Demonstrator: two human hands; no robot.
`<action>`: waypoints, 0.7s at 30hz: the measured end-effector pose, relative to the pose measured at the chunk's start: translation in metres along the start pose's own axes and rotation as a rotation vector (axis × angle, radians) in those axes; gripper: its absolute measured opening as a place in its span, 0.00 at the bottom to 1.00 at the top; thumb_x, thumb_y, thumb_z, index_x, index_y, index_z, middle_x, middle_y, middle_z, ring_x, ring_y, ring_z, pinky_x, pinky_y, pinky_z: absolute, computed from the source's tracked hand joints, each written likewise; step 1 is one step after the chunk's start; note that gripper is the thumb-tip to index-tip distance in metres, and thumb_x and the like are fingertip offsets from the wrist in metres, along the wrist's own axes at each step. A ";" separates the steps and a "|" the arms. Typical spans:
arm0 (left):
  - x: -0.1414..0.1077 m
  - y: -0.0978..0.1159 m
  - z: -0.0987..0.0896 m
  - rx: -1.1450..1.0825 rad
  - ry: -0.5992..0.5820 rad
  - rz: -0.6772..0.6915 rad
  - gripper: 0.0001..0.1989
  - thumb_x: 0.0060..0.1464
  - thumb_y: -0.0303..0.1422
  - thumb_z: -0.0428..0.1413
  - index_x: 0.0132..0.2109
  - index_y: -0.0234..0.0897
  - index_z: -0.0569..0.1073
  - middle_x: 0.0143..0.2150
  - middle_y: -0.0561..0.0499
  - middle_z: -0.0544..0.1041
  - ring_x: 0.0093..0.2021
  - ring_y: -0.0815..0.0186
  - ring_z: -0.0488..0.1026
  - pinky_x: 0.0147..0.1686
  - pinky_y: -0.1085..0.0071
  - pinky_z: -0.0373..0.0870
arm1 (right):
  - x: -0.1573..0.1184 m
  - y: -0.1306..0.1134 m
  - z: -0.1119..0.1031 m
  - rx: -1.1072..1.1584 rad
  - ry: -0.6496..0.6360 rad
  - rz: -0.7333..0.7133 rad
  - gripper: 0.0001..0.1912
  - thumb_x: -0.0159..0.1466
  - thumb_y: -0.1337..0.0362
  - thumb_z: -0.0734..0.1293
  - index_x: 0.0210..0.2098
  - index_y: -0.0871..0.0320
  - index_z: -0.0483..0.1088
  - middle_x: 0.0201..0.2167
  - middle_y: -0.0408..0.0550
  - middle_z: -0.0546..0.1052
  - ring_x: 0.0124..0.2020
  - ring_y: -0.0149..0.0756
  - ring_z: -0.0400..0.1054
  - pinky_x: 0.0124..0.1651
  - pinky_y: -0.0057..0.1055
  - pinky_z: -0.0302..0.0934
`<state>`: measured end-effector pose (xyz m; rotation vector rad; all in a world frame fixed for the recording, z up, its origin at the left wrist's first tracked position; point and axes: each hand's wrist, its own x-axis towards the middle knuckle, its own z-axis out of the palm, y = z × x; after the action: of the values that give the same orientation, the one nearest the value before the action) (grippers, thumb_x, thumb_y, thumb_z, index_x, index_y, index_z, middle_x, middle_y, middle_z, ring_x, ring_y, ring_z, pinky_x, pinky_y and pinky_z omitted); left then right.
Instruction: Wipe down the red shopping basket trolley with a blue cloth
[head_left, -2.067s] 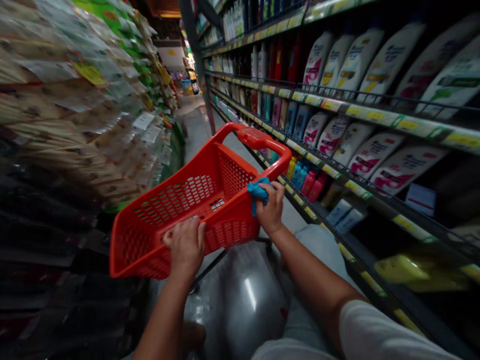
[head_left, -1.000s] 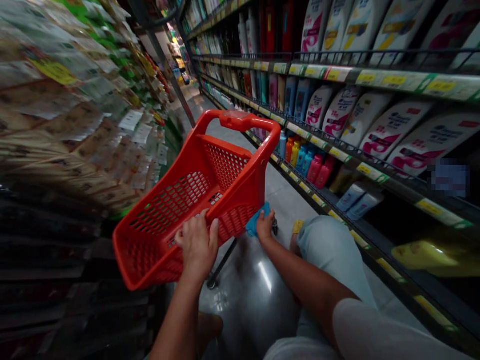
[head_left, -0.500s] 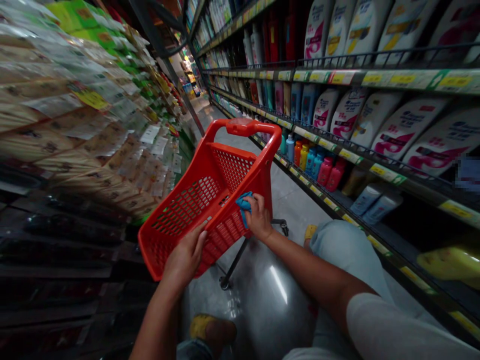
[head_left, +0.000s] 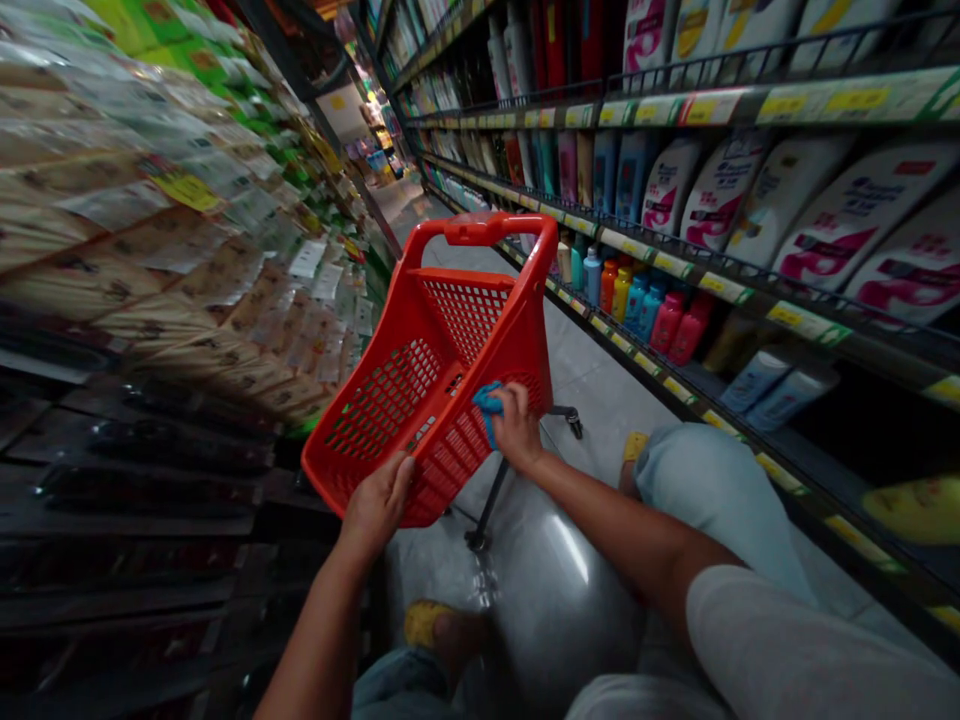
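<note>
A red plastic shopping cart [head_left: 442, 440] with lattice walls stands on the floor before me, its handle at the far end. My left hand [head_left: 377, 503] is closed over the near left rim, thumb on top and the other fingers hidden below or behind it. In my right hand [head_left: 517, 430] a crumpled blue cloth [head_left: 489, 403] is pinched against the outer side wall. Inside the basket no goods show.
A shelf of shampoo bottles [head_left: 679, 185] runs along the right. Stacked packs with price tags [head_left: 184, 190] line the left. The grey tiled floor [head_left: 540, 560] lies between, with my yellow shoes [head_left: 424, 622] on it.
The cart has shifted slightly right and turned a little in view, and the shelves have moved with the camera. Both hands keep their holds, the cloth still against the side wall.
</note>
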<state>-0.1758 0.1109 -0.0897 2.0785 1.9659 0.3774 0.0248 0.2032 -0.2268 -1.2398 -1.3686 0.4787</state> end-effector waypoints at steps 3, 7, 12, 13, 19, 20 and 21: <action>0.002 0.006 0.004 -0.011 0.012 0.007 0.22 0.64 0.50 0.38 0.34 0.42 0.67 0.31 0.52 0.75 0.34 0.64 0.75 0.38 0.70 0.69 | 0.016 0.012 -0.003 -0.007 0.285 0.281 0.16 0.68 0.66 0.60 0.55 0.60 0.64 0.54 0.60 0.65 0.56 0.45 0.65 0.62 0.50 0.62; 0.008 0.015 0.010 -0.007 0.041 -0.007 0.21 0.64 0.49 0.39 0.33 0.42 0.66 0.28 0.52 0.74 0.32 0.64 0.74 0.34 0.71 0.67 | -0.030 -0.013 0.025 0.080 0.108 0.088 0.18 0.69 0.63 0.61 0.57 0.58 0.62 0.55 0.59 0.65 0.58 0.43 0.66 0.61 0.45 0.64; 0.013 0.017 0.016 0.012 0.050 -0.013 0.22 0.65 0.49 0.38 0.33 0.42 0.67 0.28 0.52 0.73 0.32 0.64 0.74 0.34 0.71 0.67 | -0.021 0.014 0.026 0.143 0.200 0.377 0.12 0.66 0.67 0.63 0.49 0.57 0.65 0.51 0.55 0.69 0.54 0.42 0.69 0.59 0.40 0.65; 0.013 0.017 0.017 0.015 0.048 -0.013 0.22 0.65 0.49 0.38 0.33 0.42 0.67 0.29 0.52 0.73 0.32 0.64 0.74 0.35 0.70 0.68 | -0.007 0.027 0.021 0.122 0.267 0.470 0.12 0.67 0.67 0.60 0.50 0.59 0.64 0.51 0.59 0.68 0.55 0.45 0.68 0.59 0.43 0.64; 0.014 0.018 0.021 0.025 0.072 -0.029 0.23 0.65 0.49 0.39 0.39 0.41 0.72 0.38 0.48 0.80 0.40 0.62 0.78 0.41 0.69 0.72 | 0.007 0.047 0.035 0.142 0.319 0.588 0.14 0.68 0.64 0.58 0.52 0.63 0.61 0.51 0.65 0.70 0.56 0.47 0.67 0.59 0.47 0.63; 0.014 0.018 0.022 0.042 0.089 -0.033 0.23 0.65 0.49 0.39 0.40 0.42 0.73 0.39 0.48 0.81 0.41 0.62 0.79 0.41 0.69 0.73 | -0.002 0.043 0.041 0.155 0.297 0.574 0.15 0.68 0.63 0.60 0.51 0.62 0.62 0.51 0.63 0.72 0.55 0.46 0.69 0.58 0.45 0.64; 0.015 0.018 0.024 0.062 0.106 -0.035 0.23 0.65 0.49 0.39 0.41 0.42 0.74 0.39 0.48 0.81 0.41 0.62 0.79 0.42 0.69 0.73 | -0.009 0.041 0.046 0.164 0.280 0.567 0.15 0.67 0.62 0.62 0.51 0.61 0.63 0.50 0.61 0.73 0.54 0.45 0.69 0.58 0.44 0.64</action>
<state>-0.1498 0.1243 -0.1050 2.0985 2.0968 0.4335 -0.0027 0.2270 -0.2774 -1.4899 -0.7158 0.7590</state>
